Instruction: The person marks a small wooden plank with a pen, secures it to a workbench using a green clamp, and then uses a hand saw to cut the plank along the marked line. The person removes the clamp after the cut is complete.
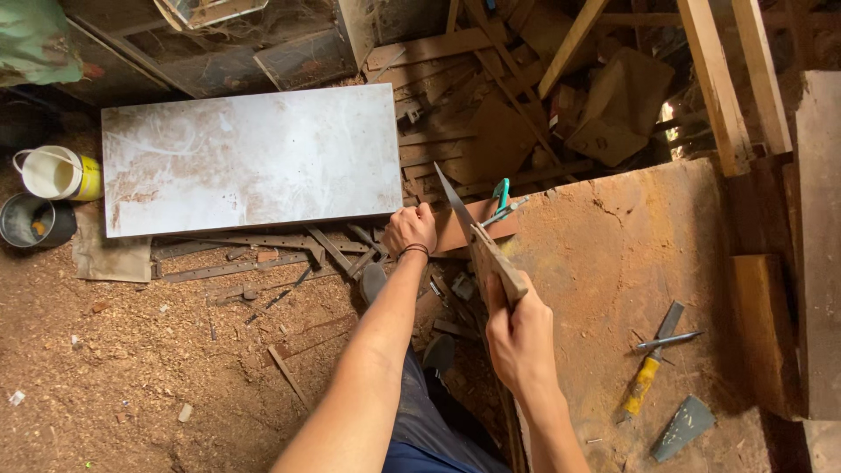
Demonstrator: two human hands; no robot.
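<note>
My right hand point(519, 337) grips the wooden handle of a hand saw point(477, 236), whose thin blade points up and away toward a brown wooden board point(460, 232). My left hand point(409, 229) presses down on that board at its left end, next to the corner of a large pale panel point(250, 158). The saw blade meets the board just right of my left hand. A teal-handled tool point(501, 197) lies just beyond the board.
A dusty brown worktop point(613, 263) on the right carries a yellow-handled chisel point(644, 378), a nail-like metal rod point(670, 340) and a grey triangular scrap point(683, 427). A white-and-yellow bucket point(54, 172) and a dark pot point(33, 221) stand at left. Scrap timber is piled behind; sawdust covers the floor.
</note>
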